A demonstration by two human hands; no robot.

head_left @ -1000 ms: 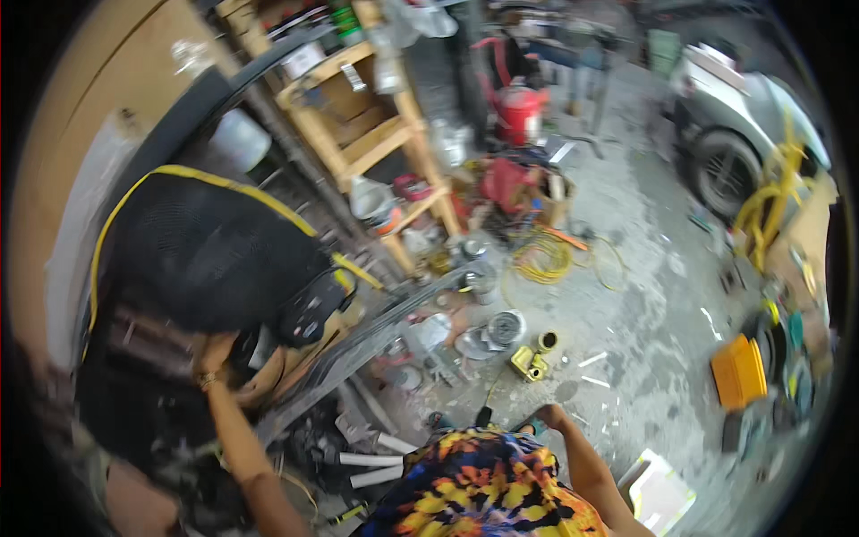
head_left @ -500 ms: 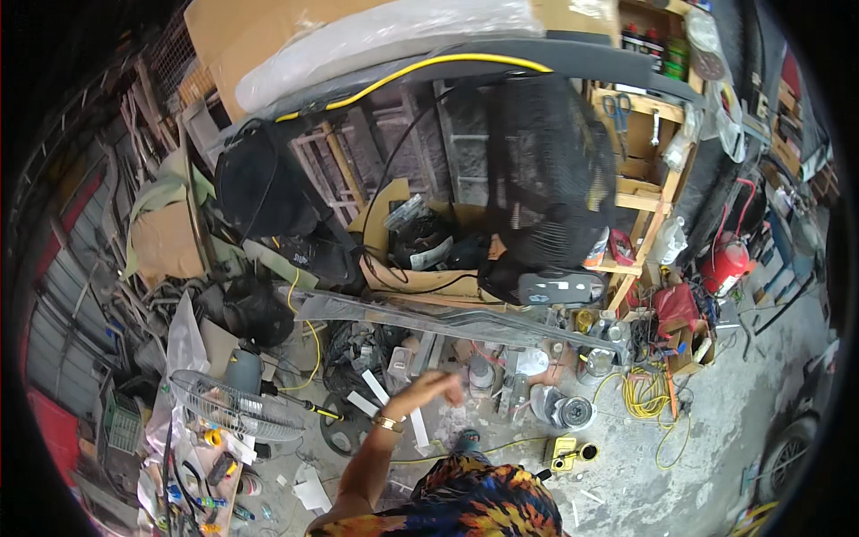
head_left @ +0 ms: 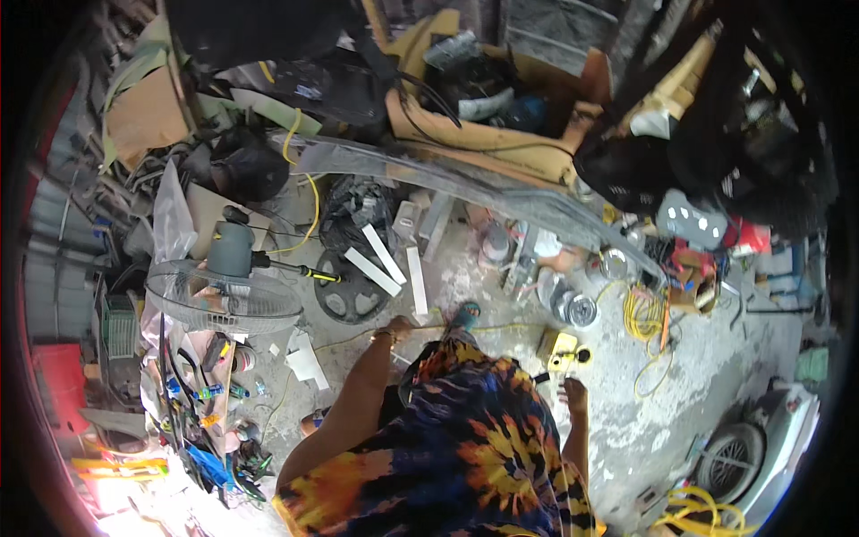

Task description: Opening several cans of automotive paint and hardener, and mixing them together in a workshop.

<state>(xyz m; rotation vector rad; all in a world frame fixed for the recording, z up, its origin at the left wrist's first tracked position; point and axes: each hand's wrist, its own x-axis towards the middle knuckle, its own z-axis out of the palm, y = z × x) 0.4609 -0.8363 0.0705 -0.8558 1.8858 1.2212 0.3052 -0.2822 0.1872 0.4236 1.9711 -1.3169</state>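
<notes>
My left hand [head_left: 400, 328], with a band at the wrist, hangs low over the concrete floor. Its fingers are too small and unclear to read. The nearest things are several white strips [head_left: 418, 279] and a dark spoked wheel-like disc [head_left: 347, 291]. My right hand [head_left: 574, 393] hangs at my right side with its fingers apart, and nothing shows in it. Just beyond it stands a yellow boxy item [head_left: 562, 347] with dark round openings; hand and item look apart. My sandalled foot [head_left: 466, 314] shows between the two hands.
A caged fan [head_left: 224, 300] stands at the left, near a cluttered pile of tools and bottles. A long grey panel [head_left: 483, 192] runs across in front of a cardboard box [head_left: 483, 134]. Coiled yellow cable [head_left: 642, 315] and a car wheel [head_left: 732, 461] lie to the right.
The view has tipped downward, showing more of my shirt and the floor. My left hand has dropped from its raised place ahead of me. My right hand has come into view.
</notes>
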